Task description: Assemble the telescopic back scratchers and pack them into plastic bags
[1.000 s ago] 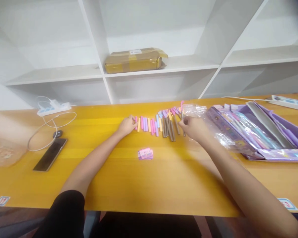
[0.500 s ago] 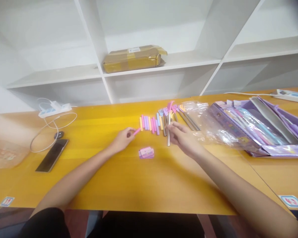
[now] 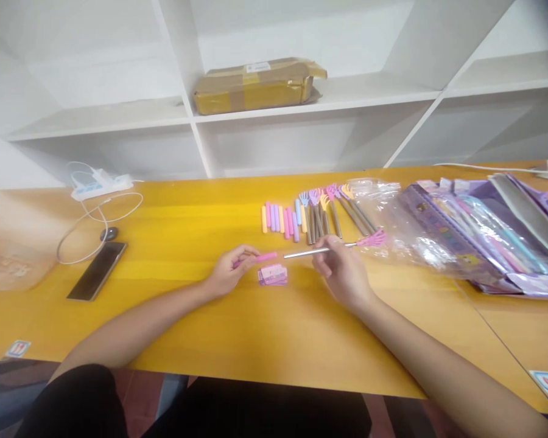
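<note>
Pinched in my left hand is a pink handle sleeve, its free end pointing right. My right hand grips a back scratcher by its metal rod, with the pink claw head sticking out to the right. The bare rod end faces the sleeve, a small gap between them. Behind my hands lies a row of pink, purple, yellow and blue sleeves. Beside it are several back scratchers with coloured claw heads and bare metal rods. A small stack of pink-purple cards lies just below the sleeve.
Clear plastic bags and an open purple box of packaged items occupy the right. On the left are a phone, a dark mouse-like object, a white cable and a power strip. A taped carton sits on the shelf.
My right hand has turned the back scratcher from upright to level, claw to the right. My left hand has moved slightly right and down, and the sleeve now lines up with the rod.
</note>
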Motion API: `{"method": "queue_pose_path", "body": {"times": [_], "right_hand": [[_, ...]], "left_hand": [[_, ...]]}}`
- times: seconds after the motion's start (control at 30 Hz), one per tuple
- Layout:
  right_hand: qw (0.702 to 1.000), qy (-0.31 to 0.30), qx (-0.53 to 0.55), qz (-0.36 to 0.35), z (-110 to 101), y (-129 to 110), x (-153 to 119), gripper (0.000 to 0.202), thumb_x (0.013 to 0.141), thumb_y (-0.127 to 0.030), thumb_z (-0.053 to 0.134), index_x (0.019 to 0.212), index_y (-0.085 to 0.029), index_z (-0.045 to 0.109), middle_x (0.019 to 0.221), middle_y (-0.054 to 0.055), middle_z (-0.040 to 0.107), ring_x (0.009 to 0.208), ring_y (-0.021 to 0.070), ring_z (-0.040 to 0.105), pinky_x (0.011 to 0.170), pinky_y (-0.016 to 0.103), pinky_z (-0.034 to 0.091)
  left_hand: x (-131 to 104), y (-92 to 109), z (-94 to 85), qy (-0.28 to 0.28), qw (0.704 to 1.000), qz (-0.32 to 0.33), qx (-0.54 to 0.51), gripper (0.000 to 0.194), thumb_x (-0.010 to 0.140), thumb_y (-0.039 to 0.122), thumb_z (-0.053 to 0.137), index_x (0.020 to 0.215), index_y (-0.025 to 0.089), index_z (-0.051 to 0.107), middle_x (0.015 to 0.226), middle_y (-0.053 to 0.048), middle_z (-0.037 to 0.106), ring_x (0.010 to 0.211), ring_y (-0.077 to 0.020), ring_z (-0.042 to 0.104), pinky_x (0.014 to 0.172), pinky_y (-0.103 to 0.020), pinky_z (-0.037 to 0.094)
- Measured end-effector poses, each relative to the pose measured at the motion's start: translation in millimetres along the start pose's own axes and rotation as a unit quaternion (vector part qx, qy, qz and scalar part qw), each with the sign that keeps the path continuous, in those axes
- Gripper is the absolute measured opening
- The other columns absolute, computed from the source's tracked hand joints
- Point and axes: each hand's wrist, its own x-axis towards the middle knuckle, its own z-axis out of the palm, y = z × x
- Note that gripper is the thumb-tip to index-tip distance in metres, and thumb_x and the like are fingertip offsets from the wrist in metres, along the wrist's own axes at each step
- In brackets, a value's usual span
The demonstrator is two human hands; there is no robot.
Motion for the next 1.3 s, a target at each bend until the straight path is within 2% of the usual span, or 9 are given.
{"method": "queue_pose_path", "body": {"times": [0.2,0.43,0.63,0.97,1.3], "right_hand": [[1.000,0.004,-0.028,-0.012,-1.9,-1.7,-2.3,0.040,0.092,-0.061,0.071,0.090,-0.022,0.065,0.066,-0.002,0.058,0.046,0.0080,0.037,0.047,0.025,0.028],[0.998,-0.011,-0.054,-0.006,-1.0,3.3,-2.4,0.042,0.093,-0.064,0.069,0.090,-0.022,0.067,0.067,-0.001,0.059,0.046,0.0082,0.037,0.046,0.026,0.026],[0.998,-0.008,-0.060,-0.003,-0.7,1.5,-2.9,0.044,0.092,-0.065,0.071,0.091,-0.022,0.072,0.069,0.000,0.060,0.047,0.0085,0.036,0.046,0.027,0.025],[0.997,-0.018,-0.072,0.012,-0.8,2.2,-4.1,0.044,0.091,-0.064,0.073,0.086,-0.021,0.076,0.071,0.002,0.060,0.049,0.0084,0.036,0.049,0.028,0.027],[0.998,-0.025,-0.051,0.017,1.1,7.5,-7.5,0.045,0.092,-0.064,0.072,0.089,-0.021,0.079,0.073,0.002,0.060,0.050,0.0077,0.037,0.049,0.027,0.027]], "left_hand": [[-0.8,-2.6,-1.5,-0.013,1.000,0.010,-0.024,0.037,0.102,0.054,0.060,0.109,0.019,0.070,0.104,-0.006,0.074,0.092,-0.0186,0.067,0.084,-0.029,0.051],[0.3,-7.8,-0.9,-0.014,0.999,-0.003,-0.042,0.039,0.101,0.057,0.061,0.110,0.020,0.070,0.107,-0.006,0.075,0.100,-0.0204,0.068,0.091,-0.031,0.052],[0.2,-9.2,-1.4,-0.028,0.999,0.000,-0.036,0.037,0.102,0.054,0.061,0.113,0.020,0.070,0.109,-0.006,0.074,0.096,-0.0193,0.069,0.088,-0.030,0.053],[0.0,-8.9,0.1,-0.016,1.000,0.003,0.007,0.041,0.101,0.057,0.061,0.113,0.019,0.070,0.107,-0.008,0.074,0.093,-0.0195,0.069,0.083,-0.030,0.055],[-0.9,-7.4,0.3,-0.004,1.000,0.022,0.003,0.037,0.099,0.054,0.065,0.109,0.018,0.068,0.094,-0.006,0.072,0.085,-0.0175,0.069,0.077,-0.027,0.053]]}}
